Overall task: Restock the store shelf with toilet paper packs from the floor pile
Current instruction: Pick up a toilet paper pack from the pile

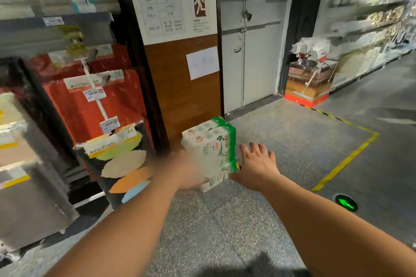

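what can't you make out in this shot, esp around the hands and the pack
Head view only:
- Left hand: motion-blurred, so its grip on the toilet paper pack is unclear.
- Pack's underside: hidden by both hands.
- Right hand: thumb hidden behind the pack.
- Shelf labels: blurred, unreadable.

Grey double door (252,51) with emergency-exit sign (199,5) beside it, blank white sheet (202,63) on brown panel, yellow floor line (351,157), green arrow marker (346,203), mop display box (309,83)
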A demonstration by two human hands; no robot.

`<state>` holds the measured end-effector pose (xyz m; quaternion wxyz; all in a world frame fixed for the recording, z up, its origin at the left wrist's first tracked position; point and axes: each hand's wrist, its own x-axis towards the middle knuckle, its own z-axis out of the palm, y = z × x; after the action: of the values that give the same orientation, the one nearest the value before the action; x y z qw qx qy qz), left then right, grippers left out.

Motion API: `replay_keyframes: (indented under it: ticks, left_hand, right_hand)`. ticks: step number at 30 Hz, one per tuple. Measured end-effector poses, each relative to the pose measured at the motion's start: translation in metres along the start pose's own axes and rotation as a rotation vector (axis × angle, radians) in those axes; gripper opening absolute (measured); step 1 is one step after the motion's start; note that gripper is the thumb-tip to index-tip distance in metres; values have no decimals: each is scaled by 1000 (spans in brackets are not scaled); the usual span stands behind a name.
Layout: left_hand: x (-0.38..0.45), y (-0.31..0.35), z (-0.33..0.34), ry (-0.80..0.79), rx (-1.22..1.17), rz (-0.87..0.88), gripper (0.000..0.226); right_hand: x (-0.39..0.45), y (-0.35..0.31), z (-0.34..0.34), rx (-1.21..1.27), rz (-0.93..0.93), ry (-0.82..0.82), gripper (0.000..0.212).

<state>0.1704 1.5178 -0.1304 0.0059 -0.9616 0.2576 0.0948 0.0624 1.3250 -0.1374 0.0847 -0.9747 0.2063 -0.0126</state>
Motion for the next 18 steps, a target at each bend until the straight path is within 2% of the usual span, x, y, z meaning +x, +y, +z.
replay_keyframes:
  ticks: [9,18]
  left_hand:
    - [195,8,1,-16,-31,-86,108]
    - [367,22,-9,-47,-142,-232,108]
  right_hand:
    - [206,48,30,0,-58,-60,100]
    - [415,88,29,-56,-174,-181,101]
